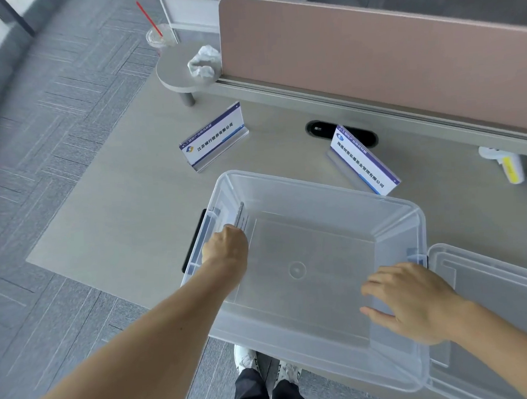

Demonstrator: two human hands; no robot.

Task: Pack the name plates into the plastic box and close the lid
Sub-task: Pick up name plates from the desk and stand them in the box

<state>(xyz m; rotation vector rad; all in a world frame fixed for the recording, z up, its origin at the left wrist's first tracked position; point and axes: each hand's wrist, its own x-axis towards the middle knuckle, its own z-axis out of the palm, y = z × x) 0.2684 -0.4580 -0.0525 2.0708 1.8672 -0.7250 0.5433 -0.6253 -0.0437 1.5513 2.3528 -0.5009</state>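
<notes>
A clear plastic box (323, 192) sits open at the desk's near edge. My left hand (225, 248) is inside it at the left wall, shut on a name plate (240, 214) that stands on edge against that wall. On the box's right side rests my right hand (413, 301), fingers spread, holding nothing. The clear lid (492, 284) lies flat to the right of the box. Two more name plates stand on the desk beyond the box: one (213, 137) at the left, one (363, 162) at the right, both white with blue trim.
A pink partition (371, 63) runs along the desk's back. A black cable port (319, 129) sits in front of it. A small round shelf (180, 71) holds crumpled plastic, with a cup and red straw (159, 36) behind it. A white and yellow object (510, 165) lies far right.
</notes>
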